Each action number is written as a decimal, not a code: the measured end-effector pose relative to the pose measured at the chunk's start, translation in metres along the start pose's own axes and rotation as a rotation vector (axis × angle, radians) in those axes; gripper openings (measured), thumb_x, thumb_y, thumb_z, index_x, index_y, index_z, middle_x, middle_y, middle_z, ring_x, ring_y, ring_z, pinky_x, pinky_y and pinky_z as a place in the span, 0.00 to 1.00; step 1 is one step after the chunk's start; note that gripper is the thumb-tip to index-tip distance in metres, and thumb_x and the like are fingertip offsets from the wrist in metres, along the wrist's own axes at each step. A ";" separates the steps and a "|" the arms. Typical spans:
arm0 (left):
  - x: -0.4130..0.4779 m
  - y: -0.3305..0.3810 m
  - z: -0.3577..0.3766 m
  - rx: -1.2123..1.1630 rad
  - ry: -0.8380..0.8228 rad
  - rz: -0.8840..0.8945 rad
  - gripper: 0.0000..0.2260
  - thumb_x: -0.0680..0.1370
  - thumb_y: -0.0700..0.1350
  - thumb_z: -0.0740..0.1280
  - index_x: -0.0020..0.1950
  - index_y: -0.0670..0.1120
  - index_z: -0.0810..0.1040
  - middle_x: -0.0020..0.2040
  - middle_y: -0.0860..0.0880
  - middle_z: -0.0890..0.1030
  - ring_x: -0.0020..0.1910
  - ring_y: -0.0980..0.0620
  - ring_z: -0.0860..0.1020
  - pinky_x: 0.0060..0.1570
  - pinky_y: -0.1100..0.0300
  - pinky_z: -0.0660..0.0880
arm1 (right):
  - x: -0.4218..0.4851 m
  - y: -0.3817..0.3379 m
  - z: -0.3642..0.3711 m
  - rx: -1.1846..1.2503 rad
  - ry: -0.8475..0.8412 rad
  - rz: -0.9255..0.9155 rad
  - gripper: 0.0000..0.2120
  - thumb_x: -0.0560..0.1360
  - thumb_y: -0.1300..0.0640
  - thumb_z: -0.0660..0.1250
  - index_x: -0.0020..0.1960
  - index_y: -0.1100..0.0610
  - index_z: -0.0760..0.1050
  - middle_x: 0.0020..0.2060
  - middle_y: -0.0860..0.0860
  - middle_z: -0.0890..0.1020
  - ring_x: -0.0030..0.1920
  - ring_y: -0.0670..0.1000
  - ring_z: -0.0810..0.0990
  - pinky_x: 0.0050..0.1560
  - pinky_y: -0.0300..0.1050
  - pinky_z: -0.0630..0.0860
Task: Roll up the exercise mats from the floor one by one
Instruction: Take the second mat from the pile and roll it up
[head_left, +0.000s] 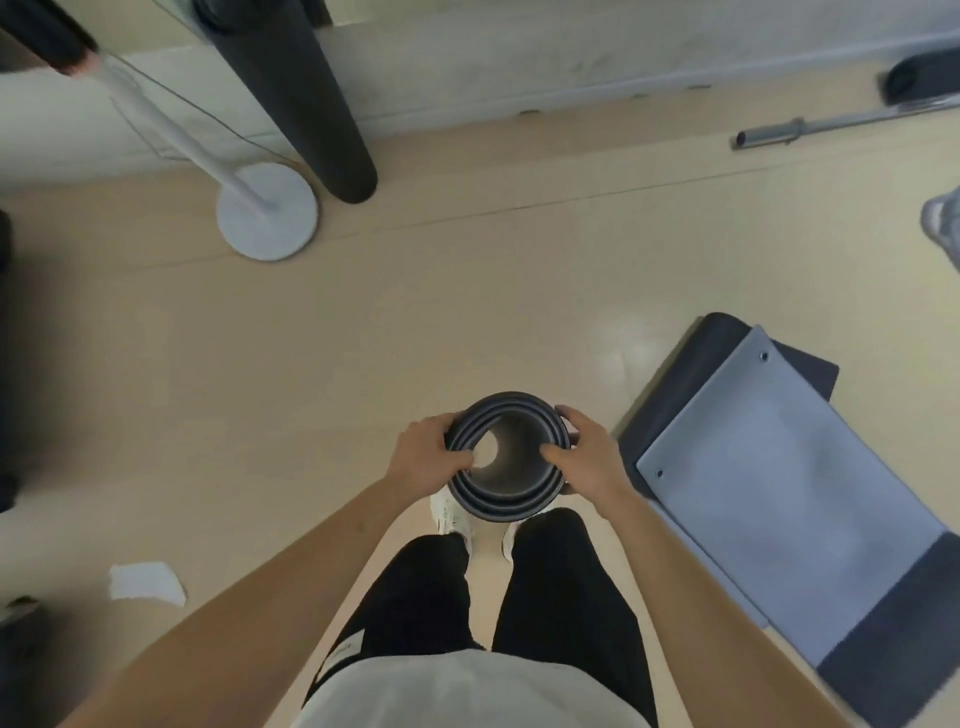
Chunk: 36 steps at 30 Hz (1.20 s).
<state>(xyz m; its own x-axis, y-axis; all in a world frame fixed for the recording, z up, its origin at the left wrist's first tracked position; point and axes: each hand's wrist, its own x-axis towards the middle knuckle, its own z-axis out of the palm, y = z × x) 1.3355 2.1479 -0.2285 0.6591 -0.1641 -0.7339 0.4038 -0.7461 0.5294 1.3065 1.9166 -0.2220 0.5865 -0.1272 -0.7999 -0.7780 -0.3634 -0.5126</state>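
While my left hand (427, 458) and right hand (589, 457) clench round one roll (506, 500) — two flat mats (779, 493) lie stacked to its right.

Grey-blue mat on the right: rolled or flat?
Flat: the grey-blue mat lies spread over a dark mat on the floor.

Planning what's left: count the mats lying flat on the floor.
2, both at the right: a grey mat on top, a dark mat beneath it, mostly covered. Others may be hidden underneath or out of frame.
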 end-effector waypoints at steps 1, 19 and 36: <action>0.005 0.004 -0.015 0.003 0.018 0.002 0.24 0.70 0.44 0.74 0.66 0.53 0.80 0.44 0.51 0.84 0.41 0.52 0.82 0.37 0.63 0.75 | 0.011 -0.019 -0.001 -0.043 -0.005 -0.020 0.32 0.74 0.56 0.72 0.75 0.42 0.68 0.56 0.50 0.82 0.50 0.54 0.84 0.50 0.57 0.84; 0.209 0.153 -0.247 -0.075 0.275 -0.075 0.26 0.72 0.43 0.73 0.71 0.52 0.77 0.52 0.54 0.85 0.48 0.54 0.81 0.51 0.60 0.76 | 0.229 -0.328 -0.080 -0.152 -0.087 -0.246 0.23 0.75 0.65 0.68 0.66 0.46 0.77 0.43 0.44 0.82 0.44 0.51 0.83 0.46 0.60 0.84; 0.467 0.135 -0.464 0.016 0.355 0.092 0.21 0.76 0.45 0.73 0.69 0.52 0.77 0.54 0.55 0.84 0.50 0.55 0.80 0.50 0.67 0.71 | 0.449 -0.528 0.002 0.096 0.090 -0.107 0.24 0.76 0.68 0.67 0.66 0.47 0.76 0.48 0.55 0.84 0.43 0.58 0.86 0.35 0.57 0.85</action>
<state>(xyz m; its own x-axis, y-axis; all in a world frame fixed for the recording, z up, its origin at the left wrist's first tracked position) 1.9921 2.2700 -0.3028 0.8725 0.0017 -0.4886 0.3246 -0.7494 0.5771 1.9804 2.0533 -0.3109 0.6814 -0.1766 -0.7103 -0.7256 -0.2902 -0.6239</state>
